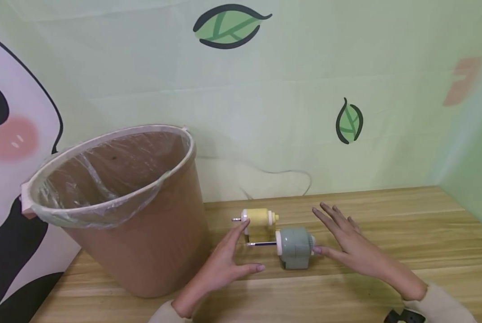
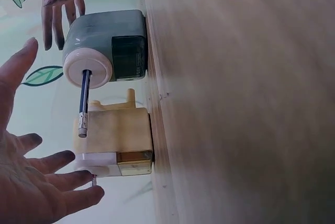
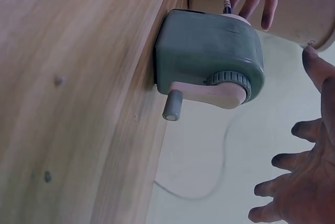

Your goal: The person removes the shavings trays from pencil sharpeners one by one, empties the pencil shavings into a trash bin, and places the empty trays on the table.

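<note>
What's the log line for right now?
left hand: empty; right hand: empty; gray-green crank pencil sharpener: pencil inserted; yellow pencil sharpener: farther back

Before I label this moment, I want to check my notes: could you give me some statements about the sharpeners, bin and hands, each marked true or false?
1. A dark pencil sticks out of the gray-green sharpener. True.
2. A clear liner hangs over the rim of the bin. True.
3. The yellow sharpener lies inside the bin. False: it stands on the wooden surface.
4. The left hand grips the dark pencil. False: it holds nothing.
5. The right hand is empty. True.
</note>
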{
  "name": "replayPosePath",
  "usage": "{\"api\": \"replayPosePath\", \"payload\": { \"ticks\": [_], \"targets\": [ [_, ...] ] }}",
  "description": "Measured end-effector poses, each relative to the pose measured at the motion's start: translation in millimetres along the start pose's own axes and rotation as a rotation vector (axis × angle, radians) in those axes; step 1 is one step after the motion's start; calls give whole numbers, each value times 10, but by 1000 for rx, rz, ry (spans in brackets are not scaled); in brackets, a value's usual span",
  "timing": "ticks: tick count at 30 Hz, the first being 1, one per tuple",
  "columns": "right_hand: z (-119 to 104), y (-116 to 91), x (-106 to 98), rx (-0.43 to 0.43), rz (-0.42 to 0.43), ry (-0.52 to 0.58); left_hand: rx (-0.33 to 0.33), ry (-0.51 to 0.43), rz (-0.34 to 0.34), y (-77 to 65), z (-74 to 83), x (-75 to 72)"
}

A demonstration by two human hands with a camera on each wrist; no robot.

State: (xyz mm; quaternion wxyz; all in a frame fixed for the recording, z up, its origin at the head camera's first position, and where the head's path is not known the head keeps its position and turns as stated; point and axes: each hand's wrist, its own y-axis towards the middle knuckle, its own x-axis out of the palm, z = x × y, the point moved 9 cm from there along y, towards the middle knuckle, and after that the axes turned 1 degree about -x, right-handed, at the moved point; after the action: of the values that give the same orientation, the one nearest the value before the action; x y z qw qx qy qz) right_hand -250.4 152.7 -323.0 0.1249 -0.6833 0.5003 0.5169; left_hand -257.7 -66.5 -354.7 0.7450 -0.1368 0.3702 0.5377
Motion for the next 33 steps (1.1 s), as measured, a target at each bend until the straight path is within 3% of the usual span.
{"api": "replayPosePath", "payload": {
  "ticks": [19, 33],
  "targets": [
    [53, 29, 31, 1, 14, 110, -59, -140, 1, 60, -111, 52],
    [93, 68, 94, -6, -5, 202, -75, -318, -35, 139, -162, 103]
  ]
}}
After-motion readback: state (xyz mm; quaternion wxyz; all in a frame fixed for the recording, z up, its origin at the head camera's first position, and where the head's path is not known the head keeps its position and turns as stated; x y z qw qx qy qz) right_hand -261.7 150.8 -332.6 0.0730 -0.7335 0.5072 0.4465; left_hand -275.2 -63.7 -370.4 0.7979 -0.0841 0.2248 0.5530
